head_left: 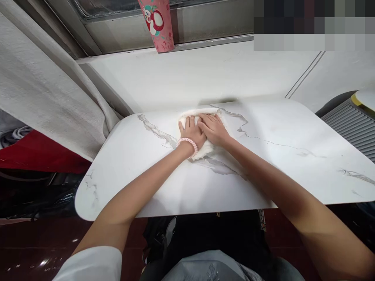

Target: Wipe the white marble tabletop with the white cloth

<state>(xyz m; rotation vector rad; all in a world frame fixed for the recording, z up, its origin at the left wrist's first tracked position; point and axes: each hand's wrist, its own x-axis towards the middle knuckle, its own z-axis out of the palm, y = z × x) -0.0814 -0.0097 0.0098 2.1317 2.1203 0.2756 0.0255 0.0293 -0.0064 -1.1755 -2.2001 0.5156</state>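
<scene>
A white fluffy cloth (206, 149) lies spread on the white marble-patterned table (260, 175), near its far edge. My left hand (192, 130) rests flat on the cloth with its fingers spread; a pink coiled band circles that wrist. Flat on the cloth's right side is my right hand (215, 128), its fingers stretched forward and to the left. The two hands touch, the right thumb lying by the back of the left hand. Their palms are hidden, and they cover much of the cloth.
Behind the table rises a white wall (190, 76), with a pink patterned cup (158, 25) on the ledge above. A pale curtain (47, 74) hangs at the left beside something red (43, 154). To the right stands a grey ribbed object (351, 121).
</scene>
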